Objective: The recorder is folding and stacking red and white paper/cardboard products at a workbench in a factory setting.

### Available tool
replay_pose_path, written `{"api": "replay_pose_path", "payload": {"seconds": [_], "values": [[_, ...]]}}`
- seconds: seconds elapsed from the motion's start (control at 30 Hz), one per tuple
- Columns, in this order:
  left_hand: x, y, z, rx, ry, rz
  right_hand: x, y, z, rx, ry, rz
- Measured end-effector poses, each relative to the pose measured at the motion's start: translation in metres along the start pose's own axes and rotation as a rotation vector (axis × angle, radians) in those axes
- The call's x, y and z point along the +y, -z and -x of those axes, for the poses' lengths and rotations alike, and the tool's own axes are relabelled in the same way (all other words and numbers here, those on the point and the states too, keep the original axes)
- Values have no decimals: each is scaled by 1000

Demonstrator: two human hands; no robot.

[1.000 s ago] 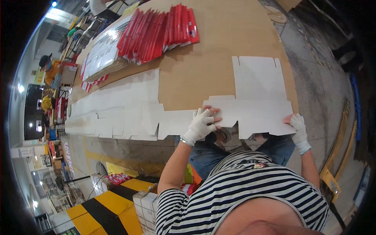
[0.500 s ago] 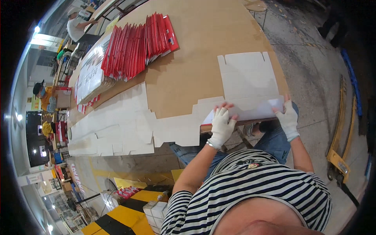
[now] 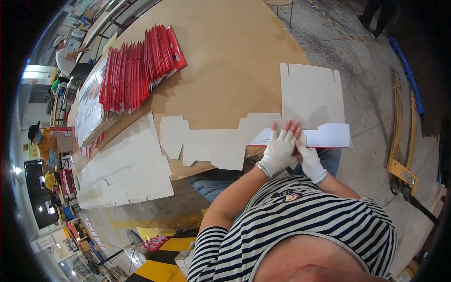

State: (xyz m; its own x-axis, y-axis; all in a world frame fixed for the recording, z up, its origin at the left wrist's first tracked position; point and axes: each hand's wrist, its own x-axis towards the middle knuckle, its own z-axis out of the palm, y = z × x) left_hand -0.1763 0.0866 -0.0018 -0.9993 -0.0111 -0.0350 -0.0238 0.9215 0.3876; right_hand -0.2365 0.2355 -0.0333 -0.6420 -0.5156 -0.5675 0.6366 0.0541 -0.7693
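Nearest, at the table's front edge, the left hand in a fingerless white glove lies flat with fingers spread on a folded white carton blank. The right hand, also gloved, sits just at its four o'clock, fingers drawn together against the blank's near fold; whether it pinches the edge I cannot tell, since the left hand partly covers it. The blank lies at the near right corner of the brown table, its folded flap overhanging the edge with a thin red line showing underneath.

By the look of it the blank is thin paperboard: light, stiff along its panels, ready to bend only at the scored creases, and easily dented or torn at the tabs. Its coated face is probably slick, so a flat palm to pin it and a pinch at a crease or panel edge seem the safest holds; lifting it by one corner would likely make it flop.

At nine o'clock from the hands lies another flat white die-cut blank, and farther, toward eight o'clock, a loose pile of white blanks. Farther still, at eleven o'clock, a row of red folded cartons stands on edge. Beside it at ten o'clock an open cardboard tray holds flat printed sheets. No other container shows its contents.
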Motion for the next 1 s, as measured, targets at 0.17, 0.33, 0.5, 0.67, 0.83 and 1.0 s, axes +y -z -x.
{"api": "replay_pose_path", "payload": {"seconds": [0.17,0.33,0.5,0.67,0.83,1.0], "values": [[-8,-3,18,77,71,-12,-38,31,-12,368,643,1080],[-6,2,8,121,3,-18,-58,35,-60,234,1364,1326],[-14,28,56,-155,110,-125,-66,0,-78,-107,1381,1484],[-76,28,165,103,348,-197,-75,4,-88,-178,1302,1651],[-108,50,175,387,225,74,-79,15,-98,-186,1307,1667],[-118,39,157,610,457,340,-74,18,-96,-186,1269,1448]]}}
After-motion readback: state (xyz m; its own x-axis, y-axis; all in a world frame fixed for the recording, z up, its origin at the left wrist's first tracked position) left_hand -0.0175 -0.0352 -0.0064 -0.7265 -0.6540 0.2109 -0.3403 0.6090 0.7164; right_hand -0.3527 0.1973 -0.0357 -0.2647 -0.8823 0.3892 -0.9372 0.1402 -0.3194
